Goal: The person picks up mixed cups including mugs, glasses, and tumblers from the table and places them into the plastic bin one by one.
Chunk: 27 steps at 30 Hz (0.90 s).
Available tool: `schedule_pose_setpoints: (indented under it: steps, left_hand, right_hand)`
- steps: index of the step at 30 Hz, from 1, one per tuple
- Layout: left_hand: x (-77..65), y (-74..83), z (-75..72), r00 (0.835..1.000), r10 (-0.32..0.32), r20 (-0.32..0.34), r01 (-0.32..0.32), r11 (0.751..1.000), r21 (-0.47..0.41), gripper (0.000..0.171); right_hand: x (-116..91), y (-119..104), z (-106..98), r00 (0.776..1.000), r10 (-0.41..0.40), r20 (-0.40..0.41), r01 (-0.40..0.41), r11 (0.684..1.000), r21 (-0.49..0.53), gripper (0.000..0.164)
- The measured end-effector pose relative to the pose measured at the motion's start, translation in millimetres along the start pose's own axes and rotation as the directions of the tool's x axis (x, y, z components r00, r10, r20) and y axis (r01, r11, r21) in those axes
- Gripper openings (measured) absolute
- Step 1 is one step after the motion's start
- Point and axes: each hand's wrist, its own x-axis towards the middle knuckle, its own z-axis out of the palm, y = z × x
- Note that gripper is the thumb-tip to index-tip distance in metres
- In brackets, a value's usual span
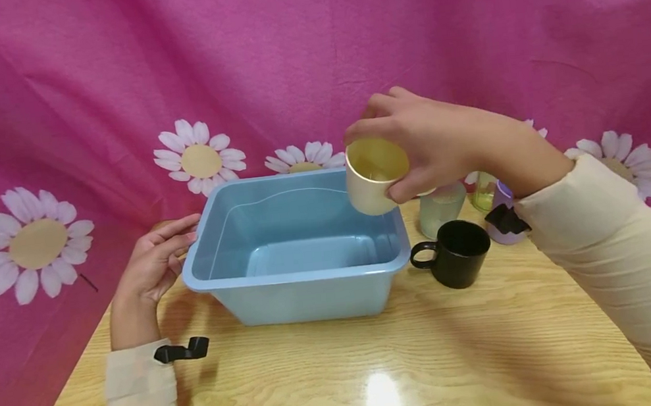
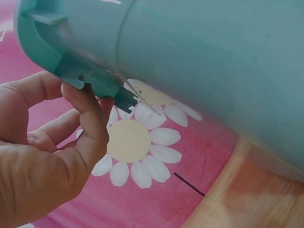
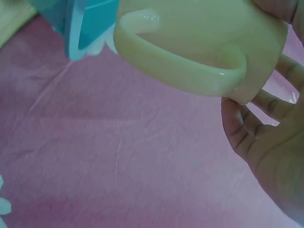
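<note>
A light blue plastic tub stands on the wooden table. At its left end my left hand grips the rim, and the left wrist view shows those fingers curled up under the tub's rim. Over the tub's right end, my right hand holds a cream mug by its rim and side. The mug is tilted, its yellowish inside facing the head camera. In the right wrist view the mug's handle sticks out free of the fingers.
Right of the tub stands a black mug, its handle close to the tub. Behind it are a pale green cup, a yellow-green glass and a purple cup, partly hidden by the right wrist. A pink daisy-printed cloth hangs behind the table.
</note>
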Motion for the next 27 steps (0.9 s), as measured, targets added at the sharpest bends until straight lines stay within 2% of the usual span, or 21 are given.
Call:
schedule_pose_setpoints:
  steps: [5,10,15,27]
  left_hand:
    - [1.2,-2.1,0.7,1.0,-0.012,-0.014,0.012,1.0,0.014,0.029]
    - [2.5,-1.9,0.2,1.0,0.009,-0.011,-0.009,1.0,0.013,0.03]
    - [3.6,-0.6,-0.4,1.0,0.019,-0.009,-0.019,0.999,0.026,0.029]
    - [4.6,0.3,-1.2,1.0,0.009,-0.015,-0.009,1.0,0.028,0.029]
  right_hand:
    - [9,-5,12,0.999,0.008,0.049,-0.009,1.0,0.006,0.074]
    - [19,-7,27,0.997,-0.002,0.079,0.002,1.0,-0.006,0.072]
    - [27,-6,42,0.995,-0.027,0.094,0.028,1.0,-0.003,0.069]
    - [43,-13,64,0.988,-0.073,0.133,0.074,0.997,0.001,0.074]
